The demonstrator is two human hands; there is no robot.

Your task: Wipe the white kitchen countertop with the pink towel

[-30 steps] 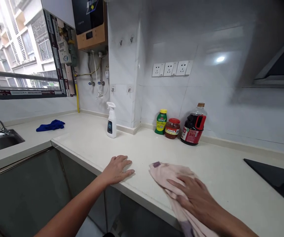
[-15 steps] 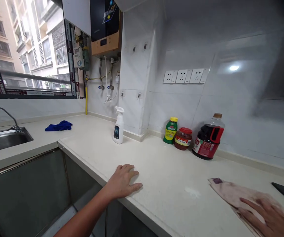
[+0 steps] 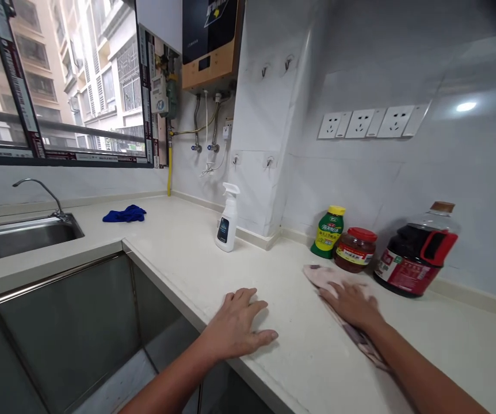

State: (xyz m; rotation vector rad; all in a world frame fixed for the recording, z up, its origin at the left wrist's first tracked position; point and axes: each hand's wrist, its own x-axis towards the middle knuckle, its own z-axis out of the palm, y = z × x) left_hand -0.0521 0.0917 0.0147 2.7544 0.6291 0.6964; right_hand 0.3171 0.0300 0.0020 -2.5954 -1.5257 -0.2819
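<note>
My left hand (image 3: 239,325) lies on the pale countertop (image 3: 274,368) close to its front edge, fingers spread, holding nothing. My right hand (image 3: 354,305) presses flat on a pinkish cloth (image 3: 320,277) with darker patches, its fingers stretched over the fabric. Part of the cloth is hidden under that hand and forearm. Just beyond the cloth stand a green bottle with a yellow cap (image 3: 329,233), a red-lidded jar (image 3: 355,250) and a large jug of dark liquid with a red handle (image 3: 416,253). A white spray bottle (image 3: 228,221) stands upright beyond my left hand.
A crumpled blue cloth (image 3: 125,214) lies near the sink (image 3: 36,233) and its faucet (image 3: 43,187). Wall sockets (image 3: 362,123) sit above the bottles. A water heater (image 3: 209,49) with pipes hangs in the corner beside the window (image 3: 88,86).
My right hand has slid the pinkish cloth left and away from me, up close to the jar. The view has turned right a little differently, shifting the scene; my left hand stays on the counter.
</note>
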